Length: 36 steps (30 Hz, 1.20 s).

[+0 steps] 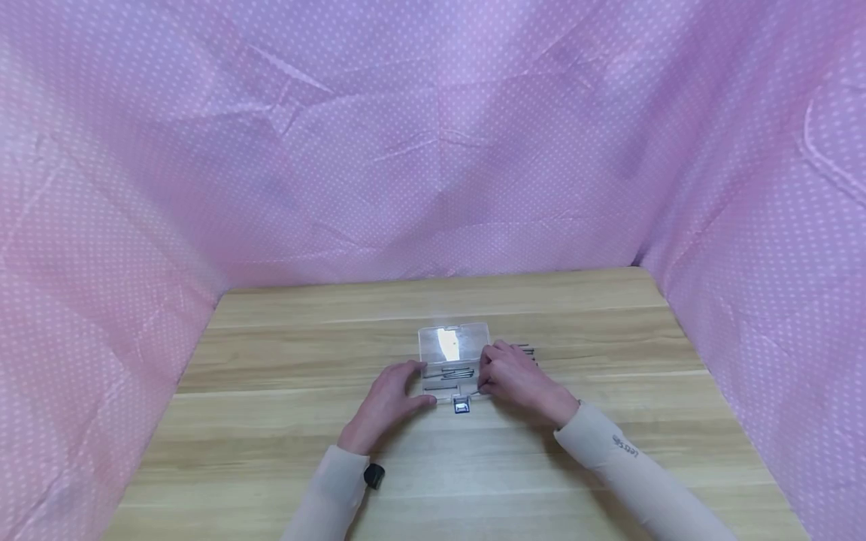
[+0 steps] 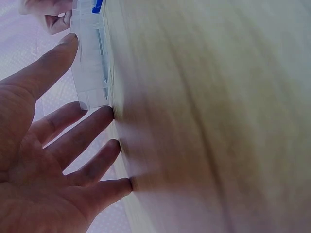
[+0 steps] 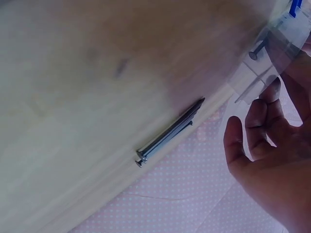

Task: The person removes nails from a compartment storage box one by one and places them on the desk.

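A clear plastic box (image 1: pixel 440 382) stands on the table with its lid (image 1: pixel 453 344) folded back and several nails (image 1: pixel 457 373) lying inside. My left hand (image 1: pixel 392 391) holds the box's left end, thumb at the front wall and index finger near the back corner. In the left wrist view, the other fingertips (image 2: pixel 130 184) rest on the tabletop. Over the box's right end, my right hand (image 1: pixel 517 379) pinches a nail (image 3: pixel 257 50), its flat head showing in the right wrist view beside the clear plastic. The fingers partly hide its shaft.
Several more nails (image 3: pixel 170 131) lie in a bundle on the table right of the box. A blue-edged latch (image 1: pixel 461 405) hangs at the box's front. The wooden table (image 1: pixel 284 436) is bordered by pink dotted cloth (image 1: pixel 433 150) at the back and sides.
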Motion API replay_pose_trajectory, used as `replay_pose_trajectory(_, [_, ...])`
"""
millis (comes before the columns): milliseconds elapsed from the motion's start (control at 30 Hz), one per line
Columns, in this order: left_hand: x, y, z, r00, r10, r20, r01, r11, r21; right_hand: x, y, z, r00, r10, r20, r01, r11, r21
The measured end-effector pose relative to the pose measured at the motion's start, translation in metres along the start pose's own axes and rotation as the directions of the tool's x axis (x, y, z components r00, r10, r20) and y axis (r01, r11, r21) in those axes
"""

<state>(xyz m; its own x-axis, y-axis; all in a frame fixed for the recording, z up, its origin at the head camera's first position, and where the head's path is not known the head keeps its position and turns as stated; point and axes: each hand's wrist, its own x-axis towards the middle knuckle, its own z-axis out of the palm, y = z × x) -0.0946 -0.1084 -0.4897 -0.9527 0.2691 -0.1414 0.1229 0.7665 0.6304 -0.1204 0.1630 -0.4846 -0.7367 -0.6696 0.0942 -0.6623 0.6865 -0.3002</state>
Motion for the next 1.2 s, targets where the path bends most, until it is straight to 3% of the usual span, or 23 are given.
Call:
replay_pose_trajectory(333, [0.0015, 0.0003, -0.0003, 1.000, 0.007, -0.002, -0.006, 1.000, 0.019, -0.0043, 0.0010, 0.0035, 0.997, -0.068, -0.041, 0.064, 0.994, -0.094])
replay_pose_trajectory(767, [0.0028, 0.0001, -0.0012, 1.000, -0.007, 0.000, 0.007, 1.000, 0.023, -0.0026, 0.0038, 0.0035, 0.992, -0.096, -0.081, 0.089, 0.992, -0.087])
replay_pose_trajectory(1033, [0.0010, -0.0006, -0.0029, 1.000, -0.026, 0.009, 0.026, 1.000, 0.002, 0.0007, 0.0036, 0.0020, 0.990, -0.141, -0.011, 0.140, 0.990, -0.012])
replay_pose_trajectory(1200, [0.0010, -0.0009, -0.0029, 1.000, -0.016, 0.009, 0.016, 1.000, 0.004, 0.0045, 0.0021, 0.0035, 0.990, -0.144, -0.011, 0.144, 0.989, -0.021])
